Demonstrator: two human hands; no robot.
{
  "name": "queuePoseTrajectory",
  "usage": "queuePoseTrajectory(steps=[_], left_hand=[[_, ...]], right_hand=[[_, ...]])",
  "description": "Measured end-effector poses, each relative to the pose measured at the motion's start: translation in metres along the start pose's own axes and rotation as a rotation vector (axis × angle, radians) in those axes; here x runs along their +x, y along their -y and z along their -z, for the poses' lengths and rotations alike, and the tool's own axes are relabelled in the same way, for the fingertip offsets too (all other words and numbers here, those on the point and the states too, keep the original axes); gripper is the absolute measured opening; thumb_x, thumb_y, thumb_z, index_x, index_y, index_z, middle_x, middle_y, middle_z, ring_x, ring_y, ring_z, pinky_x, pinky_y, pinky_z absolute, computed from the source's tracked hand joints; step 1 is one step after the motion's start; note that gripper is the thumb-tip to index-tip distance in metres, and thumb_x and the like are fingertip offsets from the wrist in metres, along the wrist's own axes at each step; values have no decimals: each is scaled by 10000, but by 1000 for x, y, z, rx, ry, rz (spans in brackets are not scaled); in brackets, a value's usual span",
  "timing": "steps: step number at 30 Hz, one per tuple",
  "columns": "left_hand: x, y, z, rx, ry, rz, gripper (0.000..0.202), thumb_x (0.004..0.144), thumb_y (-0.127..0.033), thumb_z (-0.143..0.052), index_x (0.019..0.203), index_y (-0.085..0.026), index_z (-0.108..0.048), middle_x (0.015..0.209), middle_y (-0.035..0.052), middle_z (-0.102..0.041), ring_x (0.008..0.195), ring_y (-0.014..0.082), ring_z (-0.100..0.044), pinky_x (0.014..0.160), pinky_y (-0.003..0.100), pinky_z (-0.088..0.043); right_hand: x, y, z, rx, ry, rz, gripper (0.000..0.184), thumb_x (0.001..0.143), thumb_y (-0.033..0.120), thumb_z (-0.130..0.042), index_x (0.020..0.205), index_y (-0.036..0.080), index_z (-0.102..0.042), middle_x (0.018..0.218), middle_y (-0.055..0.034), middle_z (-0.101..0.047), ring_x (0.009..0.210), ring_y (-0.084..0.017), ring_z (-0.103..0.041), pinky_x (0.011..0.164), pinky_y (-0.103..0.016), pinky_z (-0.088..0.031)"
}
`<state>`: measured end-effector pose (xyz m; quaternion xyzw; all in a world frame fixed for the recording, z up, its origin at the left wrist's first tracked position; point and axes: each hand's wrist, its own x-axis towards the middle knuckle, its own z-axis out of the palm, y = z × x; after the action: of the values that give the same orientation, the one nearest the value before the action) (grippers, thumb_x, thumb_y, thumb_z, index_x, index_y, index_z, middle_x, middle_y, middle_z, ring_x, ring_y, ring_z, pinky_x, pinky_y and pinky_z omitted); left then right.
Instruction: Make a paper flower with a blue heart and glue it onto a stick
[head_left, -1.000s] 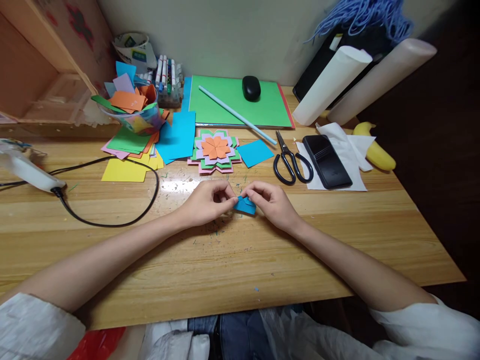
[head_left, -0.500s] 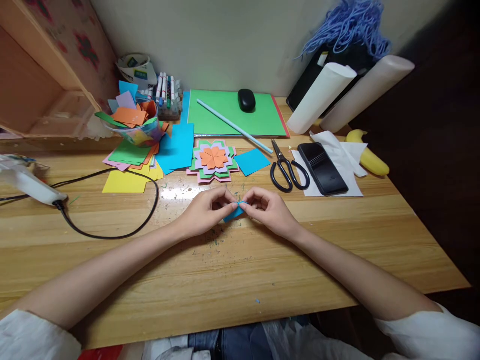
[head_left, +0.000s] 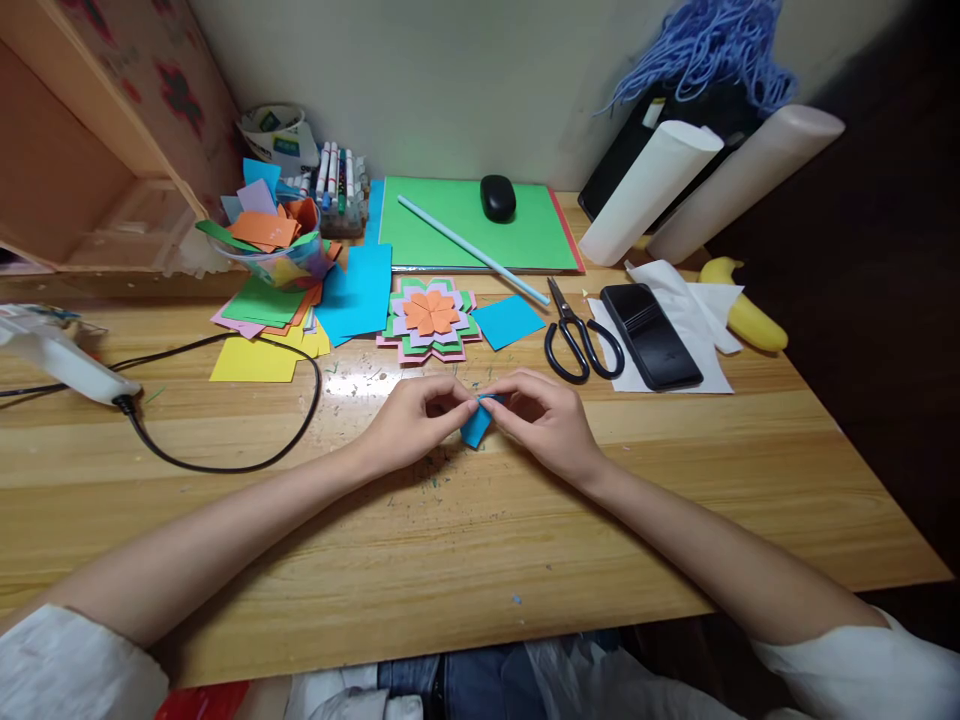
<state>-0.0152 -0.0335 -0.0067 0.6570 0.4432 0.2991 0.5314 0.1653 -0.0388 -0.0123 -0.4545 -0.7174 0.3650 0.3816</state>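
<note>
A small piece of blue paper point(head_left: 475, 428) is pinched between my two hands above the middle of the desk. My left hand point(head_left: 417, 420) grips its upper left part with thumb and fingertips. On the other side my right hand point(head_left: 549, 424) pinches the upper right, so the paper's top is partly hidden by fingers. Just beyond lies a layered paper flower point(head_left: 431, 312) in orange, lilac, green and pink. A flat blue paper square point(head_left: 510, 322) lies to its right. Black-handled scissors point(head_left: 577, 340) rest beyond my right hand, blades pointing away.
At left stand a cup of paper scraps point(head_left: 281, 262) and a pile of coloured paper point(head_left: 255, 362), near a looping black cable point(head_left: 315, 410). A phone point(head_left: 651, 335) lies on white tissue by a banana point(head_left: 750, 310). Behind are a green sheet point(head_left: 442, 195), a mouse point(head_left: 498, 199) and markers point(head_left: 334, 175).
The blue paper has turned between my fingers and now points down toward me as a corner. My right hand has shifted slightly right; both hands keep their pinch.
</note>
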Motion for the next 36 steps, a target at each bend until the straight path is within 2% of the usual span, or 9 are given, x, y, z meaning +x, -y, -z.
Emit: queuePoseTrajectory(steps=[6, 10, 15, 19, 22, 25, 31, 36], left_hand=[[2, -4, -3, -205, -35, 76, 196, 769, -314, -572, 701, -131, -587, 638, -7, -568, 570, 83, -513, 557, 205, -430], [5, -11, 0, -294, -5, 148, 208, 752, -321, -589, 670, -131, -579, 608, -21, -550, 540, 69, -498, 540, 193, -430], [6, -14, 7, -410, 14, 241, 185, 768, -315, -563, 733, -138, -607, 617, -10, -576, 570, 79, -542, 571, 195, -442], [6, -13, 9, -419, 57, 205, 215, 746, -346, -605, 762, -133, -629, 681, 4, -608, 621, 82, -555, 598, 191, -440], [7, -11, 9, -400, 55, 181, 210, 727, -331, -633, 771, -126, -635, 706, 4, -611, 623, 79, -549, 593, 191, -443], [9, -8, 9, -387, 49, 182, 195, 735, -311, -628, 770, -119, -632, 682, 0, -604, 600, 75, -548, 578, 192, -448], [9, -4, 7, -339, 27, 173, 191, 740, -292, -625, 757, -102, -622, 667, -4, -593, 564, 64, -541, 554, 188, -453], [8, -4, 5, -355, 11, 146, 173, 745, -274, -620, 732, -101, -611, 647, -10, -584, 556, 61, -533, 540, 181, -447]], right_hand=[[-3, -1, 5, -189, 15, 252, 234, 830, 179, -526, 1017, 256, -643, 955, -52, -660, 866, -176, -607, 753, -313, -489], [-5, -4, 10, -388, 39, 418, 325, 838, 143, -504, 1132, 249, -593, 1020, -61, -660, 910, -174, -609, 786, -302, -483], [-2, -5, 12, -501, 18, 525, 354, 836, 118, -492, 1167, 216, -570, 1007, -70, -664, 903, -184, -608, 785, -316, -487], [0, -7, 11, -531, 4, 572, 383, 826, 98, -488, 1191, 194, -553, 997, -89, -652, 894, -199, -585, 772, -346, -488], [1, -7, 10, -515, 13, 540, 417, 826, 92, -469, 1218, 219, -536, 981, -85, -642, 861, -196, -568, 734, -350, -489], [2, -3, 10, -395, 17, 461, 400, 825, 100, -469, 1193, 228, -561, 934, -76, -634, 830, -185, -559, 725, -347, -481], [4, 1, 9, -24, 13, 89, 210, 824, 223, -557, 1002, 240, -668, 875, -45, -641, 775, -156, -586, 679, -302, -474], [5, -4, 7, 102, -35, -32, 118, 753, 255, -651, 849, 210, -703, 771, -34, -648, 715, -154, -580, 628, -289, -452]])
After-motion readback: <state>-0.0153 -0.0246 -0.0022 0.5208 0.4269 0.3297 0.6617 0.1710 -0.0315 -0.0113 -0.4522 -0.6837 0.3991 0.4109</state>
